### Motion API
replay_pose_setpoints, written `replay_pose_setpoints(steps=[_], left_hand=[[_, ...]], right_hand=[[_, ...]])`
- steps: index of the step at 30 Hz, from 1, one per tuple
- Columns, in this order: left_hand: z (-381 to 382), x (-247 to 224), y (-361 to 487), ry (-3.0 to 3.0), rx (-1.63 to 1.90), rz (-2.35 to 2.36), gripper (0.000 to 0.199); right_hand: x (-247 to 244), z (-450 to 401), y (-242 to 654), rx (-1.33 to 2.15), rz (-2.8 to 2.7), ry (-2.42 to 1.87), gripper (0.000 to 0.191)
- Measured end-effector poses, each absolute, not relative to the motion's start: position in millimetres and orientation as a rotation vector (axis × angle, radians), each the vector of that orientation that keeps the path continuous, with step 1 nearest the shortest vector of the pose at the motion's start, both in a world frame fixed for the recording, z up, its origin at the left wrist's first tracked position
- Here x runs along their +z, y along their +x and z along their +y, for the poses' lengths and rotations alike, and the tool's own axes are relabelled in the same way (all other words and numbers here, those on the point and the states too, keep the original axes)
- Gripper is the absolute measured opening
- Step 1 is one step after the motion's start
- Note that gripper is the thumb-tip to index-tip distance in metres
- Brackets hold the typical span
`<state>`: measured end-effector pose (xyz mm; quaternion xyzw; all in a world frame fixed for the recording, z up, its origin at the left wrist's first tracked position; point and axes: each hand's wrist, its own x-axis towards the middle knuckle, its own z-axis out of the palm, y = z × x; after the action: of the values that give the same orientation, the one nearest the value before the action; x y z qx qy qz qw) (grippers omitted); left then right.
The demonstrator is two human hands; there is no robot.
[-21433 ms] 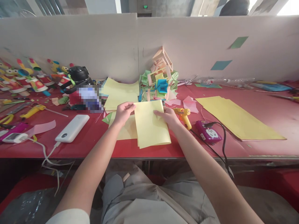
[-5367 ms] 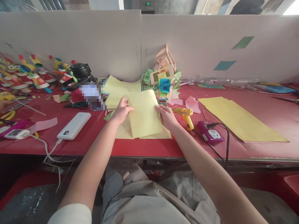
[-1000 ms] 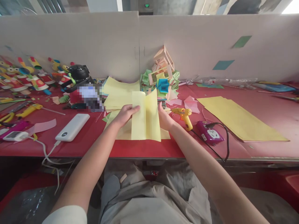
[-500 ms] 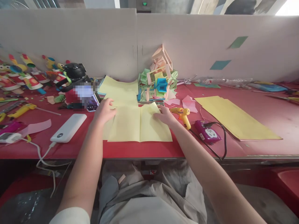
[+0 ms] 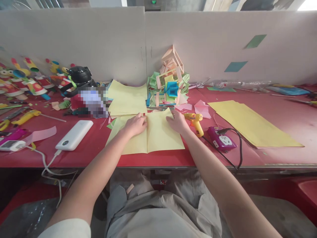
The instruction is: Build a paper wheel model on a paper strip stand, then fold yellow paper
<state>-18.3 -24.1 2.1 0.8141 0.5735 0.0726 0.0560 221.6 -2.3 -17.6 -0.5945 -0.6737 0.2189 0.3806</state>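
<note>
A creased sheet of yellow paper (image 5: pixel 163 132) lies unfolded near the table's front edge, its fold running down the middle. My left hand (image 5: pixel 135 125) rests on the left half by the crease, fingers curled together with their tips down on the paper. At the upper right edge, my right hand (image 5: pixel 178 121) has the thumb on top of the sheet and the fingers at its edge; their undersides are hidden. Behind this sheet lie more yellow papers (image 5: pixel 127 97). A yellow hot glue gun (image 5: pixel 195 121) lies just right of my right hand.
To the right are a purple power socket (image 5: pixel 223 139) with a black cord and a yellow paper stack (image 5: pixel 252 124). Folded paper models (image 5: pixel 170 79) stand at the back. On the left are a white power bank (image 5: pixel 74 135), a black-lidded bottle (image 5: pixel 79 75) and several paper figures (image 5: pixel 34 81).
My left hand has moved right, from the left edge of the papers to the crease. The creased sheet's left half has shifted, showing red table behind it. My right hand stays at the right edge.
</note>
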Motion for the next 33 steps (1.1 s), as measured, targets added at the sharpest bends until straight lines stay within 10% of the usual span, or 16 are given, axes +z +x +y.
replay_pose_setpoints(steps=[5,33], left_hand=[[-23.7,0.8,-17.8,2.519,0.155,1.767,0.044],[-19.3,-0.3,-30.1,2.57,0.209,1.802,0.044]], right_hand=[[-13.6,-9.7,220.7,0.458,-1.871,-1.776,0.032],[-6.4,-15.9,219.6,0.711,-1.798,-1.657,0.019]])
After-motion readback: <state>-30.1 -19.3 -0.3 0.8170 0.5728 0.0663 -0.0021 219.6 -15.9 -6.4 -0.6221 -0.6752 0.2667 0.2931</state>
